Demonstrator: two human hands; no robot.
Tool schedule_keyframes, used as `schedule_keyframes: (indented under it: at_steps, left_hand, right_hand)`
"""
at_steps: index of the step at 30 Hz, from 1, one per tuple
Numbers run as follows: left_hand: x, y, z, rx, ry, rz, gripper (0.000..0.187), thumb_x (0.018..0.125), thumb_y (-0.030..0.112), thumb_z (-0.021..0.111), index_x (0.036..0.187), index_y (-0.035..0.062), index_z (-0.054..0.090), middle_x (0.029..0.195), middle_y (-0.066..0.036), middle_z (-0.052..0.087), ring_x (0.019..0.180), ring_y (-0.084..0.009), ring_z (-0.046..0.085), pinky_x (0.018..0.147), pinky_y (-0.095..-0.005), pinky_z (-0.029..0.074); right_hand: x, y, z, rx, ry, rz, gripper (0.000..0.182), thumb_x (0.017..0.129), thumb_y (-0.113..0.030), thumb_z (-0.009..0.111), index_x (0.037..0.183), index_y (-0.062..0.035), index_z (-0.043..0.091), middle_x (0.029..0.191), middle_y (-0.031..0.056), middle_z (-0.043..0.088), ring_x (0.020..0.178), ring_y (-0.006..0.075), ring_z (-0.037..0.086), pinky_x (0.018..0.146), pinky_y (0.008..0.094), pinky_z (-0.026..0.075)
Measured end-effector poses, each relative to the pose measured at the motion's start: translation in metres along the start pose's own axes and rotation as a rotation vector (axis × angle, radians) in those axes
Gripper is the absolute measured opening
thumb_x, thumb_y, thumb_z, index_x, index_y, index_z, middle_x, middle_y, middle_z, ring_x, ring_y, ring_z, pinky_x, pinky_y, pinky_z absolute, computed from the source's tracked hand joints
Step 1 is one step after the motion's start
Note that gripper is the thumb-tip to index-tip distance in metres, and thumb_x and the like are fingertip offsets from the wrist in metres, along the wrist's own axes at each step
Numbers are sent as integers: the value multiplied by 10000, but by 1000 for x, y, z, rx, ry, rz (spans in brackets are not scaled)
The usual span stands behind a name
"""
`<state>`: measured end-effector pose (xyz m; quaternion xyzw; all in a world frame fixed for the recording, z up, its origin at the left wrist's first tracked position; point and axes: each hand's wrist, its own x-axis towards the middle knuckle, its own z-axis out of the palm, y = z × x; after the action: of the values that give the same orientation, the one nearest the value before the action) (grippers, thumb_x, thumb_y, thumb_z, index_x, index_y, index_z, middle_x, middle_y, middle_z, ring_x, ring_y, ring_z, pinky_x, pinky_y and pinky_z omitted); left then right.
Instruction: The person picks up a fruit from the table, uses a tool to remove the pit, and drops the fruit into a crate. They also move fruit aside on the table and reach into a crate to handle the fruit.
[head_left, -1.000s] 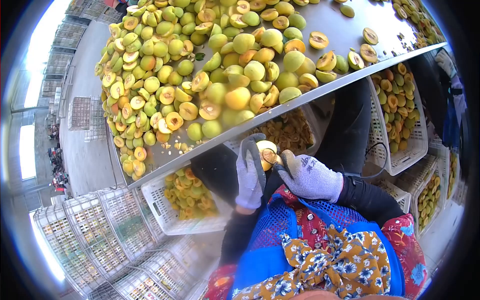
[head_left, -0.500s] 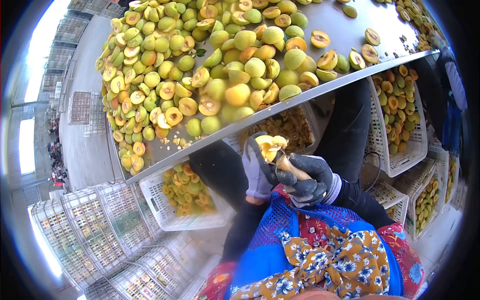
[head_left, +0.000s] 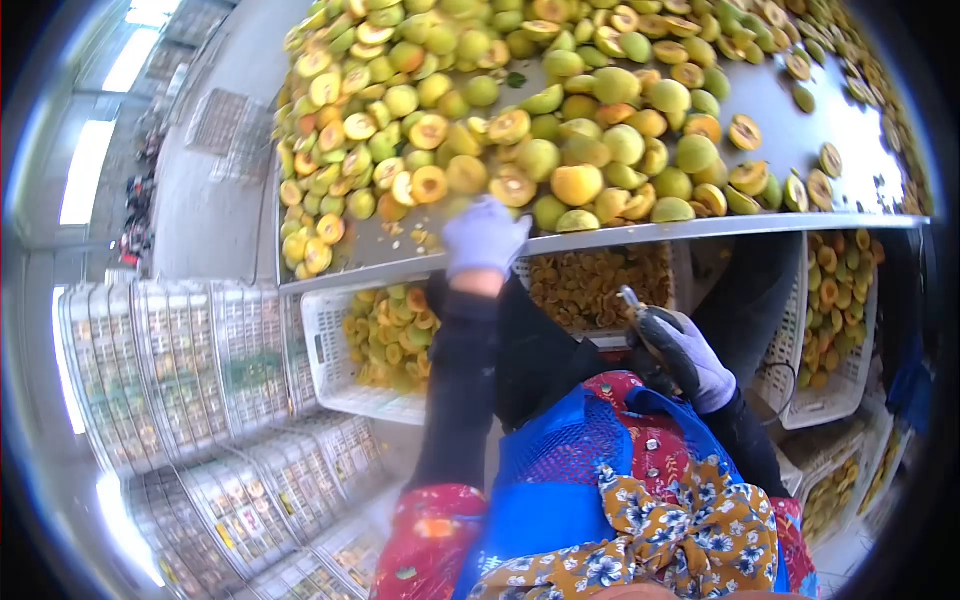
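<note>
My left hand (head_left: 486,238), in a pale lilac glove, reaches over the table's near edge toward the fruit. Motion smears it, and its fingers are turned away, so whether it grips anything does not show. Closest to it lie apricot-like fruit halves (head_left: 512,187), yellow-green with brown stone hollows. In front of my lap, my right hand (head_left: 682,355), gloved in grey and lilac, is closed around a slim hand tool (head_left: 630,299). The tool's metal tip points up and left; the glove hides most of its handle.
The metal table (head_left: 600,236) carries a broad heap of cut fruit. Beneath its edge stand a crate (head_left: 673,285) of brownish scraps and a white crate (head_left: 325,345) of fruit. Another filled crate (head_left: 790,330) is at the right. Stacked crates (head_left: 190,360) line the left side.
My hands were together over the scraps crate, the left with a cut yellow fruit piece. Now they are apart: the left has moved to the table without that piece visible, the right has lowered rightward.
</note>
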<state>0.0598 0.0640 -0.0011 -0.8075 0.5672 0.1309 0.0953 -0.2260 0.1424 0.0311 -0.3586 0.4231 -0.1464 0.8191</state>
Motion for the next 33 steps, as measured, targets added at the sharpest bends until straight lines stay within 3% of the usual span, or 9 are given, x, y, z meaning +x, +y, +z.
schedule_keyframes:
  at_steps: [6,9,12,14,15,17,18,22,33]
  left_hand:
    - [7,-15,7,-85,11,31,586,807,496,663,1147,21,618,1005,-206,698,972,-344,670,842,-417,515]
    - [-25,-35,8,-644,243,71,577,867,491,603,1223,38,582,1024,-197,695,952,-334,678,825,-421,518]
    - [-60,-50,24,-2292,-387,222,483,908,356,555,1274,46,493,1027,-167,679,763,-259,694,554,-324,553]
    - [-85,-27,12,-2507,-429,-15,498,932,332,537,1331,41,470,1116,-204,655,784,-302,693,594,-357,574]
    - [-93,-17,6,-2567,-488,-221,498,940,321,530,1347,42,462,1140,-213,646,801,-310,692,617,-372,586]
    - [-103,-8,25,-2188,-350,189,417,987,326,487,1308,59,484,1217,-223,604,936,-348,665,766,-423,589]
    - [-110,3,25,-1813,-113,234,392,1012,351,467,1282,68,494,1242,-227,587,995,-358,646,824,-433,580]
    - [-119,20,52,-2579,-599,41,350,1029,390,460,1252,120,483,1224,-213,587,1049,-346,622,906,-452,545]
    - [-140,60,53,-2406,-223,112,398,1023,443,451,1266,127,457,1195,-144,570,1135,-328,584,993,-545,490]
  right_hand:
    - [13,25,5,-63,78,-88,359,1007,-380,539,882,-44,570,574,-19,475,460,49,428,428,222,309]
    - [10,16,3,-177,89,-117,321,1013,-353,535,906,-52,571,630,-40,480,548,38,443,503,208,333]
    - [10,14,11,-267,120,-202,265,1014,-304,541,939,-51,561,661,-39,480,556,45,439,516,215,351]
    - [9,15,16,-343,129,-274,231,1012,-268,544,972,-40,546,677,-24,480,568,56,446,525,232,371]
    - [6,3,20,-683,144,-355,191,998,-202,541,1026,-14,527,661,76,540,561,189,555,545,322,428]
    - [3,-1,32,-845,172,-439,193,977,-170,543,1046,5,498,726,261,602,694,448,610,597,500,460]
    - [0,-7,39,-905,173,-464,196,974,-176,547,1033,1,486,715,255,602,686,443,616,595,516,456]
    - [1,-6,42,-1017,180,-453,254,965,-220,564,1010,7,461,638,232,586,618,429,610,554,529,455]
    - [2,19,43,-908,283,-466,262,966,-216,555,1041,23,481,642,249,587,593,435,601,537,531,448]
